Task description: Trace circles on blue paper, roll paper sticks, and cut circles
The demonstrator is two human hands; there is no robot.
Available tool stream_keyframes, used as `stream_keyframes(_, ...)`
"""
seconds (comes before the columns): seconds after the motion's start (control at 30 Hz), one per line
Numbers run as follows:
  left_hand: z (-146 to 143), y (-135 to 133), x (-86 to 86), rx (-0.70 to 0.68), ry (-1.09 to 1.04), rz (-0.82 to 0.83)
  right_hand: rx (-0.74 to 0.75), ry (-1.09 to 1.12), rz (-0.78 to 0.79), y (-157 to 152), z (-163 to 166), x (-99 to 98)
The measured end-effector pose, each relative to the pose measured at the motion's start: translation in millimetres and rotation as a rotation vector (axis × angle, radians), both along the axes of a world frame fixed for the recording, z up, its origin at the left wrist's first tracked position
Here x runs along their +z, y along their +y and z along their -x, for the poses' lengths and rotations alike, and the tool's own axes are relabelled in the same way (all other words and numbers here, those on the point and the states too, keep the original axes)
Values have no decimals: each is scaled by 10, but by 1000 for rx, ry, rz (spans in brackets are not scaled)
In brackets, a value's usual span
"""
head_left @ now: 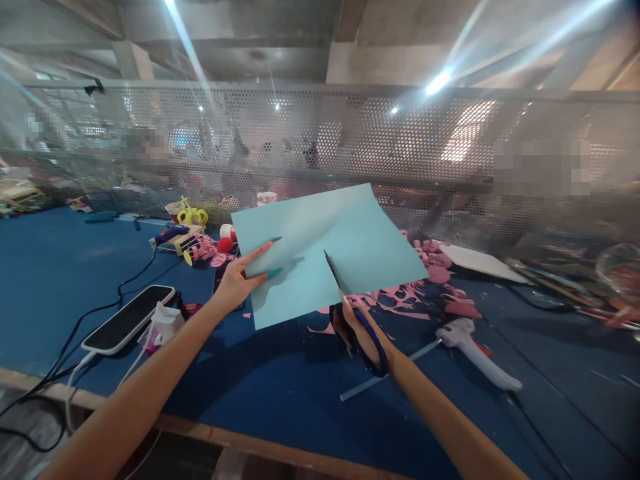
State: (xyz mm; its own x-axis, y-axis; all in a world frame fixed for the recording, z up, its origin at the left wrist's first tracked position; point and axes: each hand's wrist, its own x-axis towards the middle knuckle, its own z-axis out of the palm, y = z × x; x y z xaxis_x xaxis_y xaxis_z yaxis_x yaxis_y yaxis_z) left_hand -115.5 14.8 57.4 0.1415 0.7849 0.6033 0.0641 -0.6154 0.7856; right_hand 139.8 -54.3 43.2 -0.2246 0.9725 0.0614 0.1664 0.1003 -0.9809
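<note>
A black flat device with a white rim (127,319) lies on the left part of the blue desk (60,267), close to the front edge. White cables trail from it over that edge, and a white plug (167,319) sits just beside it. Farther back, towards the rear edge, a small piece with yellow loops (191,217) and a red ball (225,245) lie among pink bits.

The left hand (239,280) is closed on the left edge of a light-blue sheet (350,233). Its teal-nailed fingers lie on top of the paper, and the thumb is hidden beneath. The sheet is held tilted above the middle of the desk, clear of the blue surface.

The right hand (363,333) is clamped on the scissors (334,275), fingers through the dark blue handles. The blades point up and away, meeting the sheet's lower edge about midway along. Whether they are parted cannot be made out.

Pink paper scraps (420,293) are strewn behind and to the right of the sheet. A white glue gun (475,353) lies right of the right hand, with a pale stick (380,379) near it, angled towards the front edge. A white board (480,262) lies towards the rear right. A perforated metal screen (350,133) stands along the rear edge.
</note>
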Motion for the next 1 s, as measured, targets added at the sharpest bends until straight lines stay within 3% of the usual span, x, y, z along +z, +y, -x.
stream_keyframes(0.23,41,7,34,59,49,-46,13,203,385,17,-15,43)
stream_keyframes(0.3,43,7,41,55,56,-51,23,182,414,26,-32,46)
stream_keyframes(0.5,34,-4,47,20,32,-44,-3,66,269,51,-53,18)
stream_keyframes(0.77,79,45,19,13,0,36,65,92,291,1,-28,30)
stream_keyframes(0.9,79,75,23,117,-83,27,54,-97,123,31,-81,56)
stream_keyframes(1.0,102,122,24,224,-245,16,-114,-363,-142,113,-160,55)
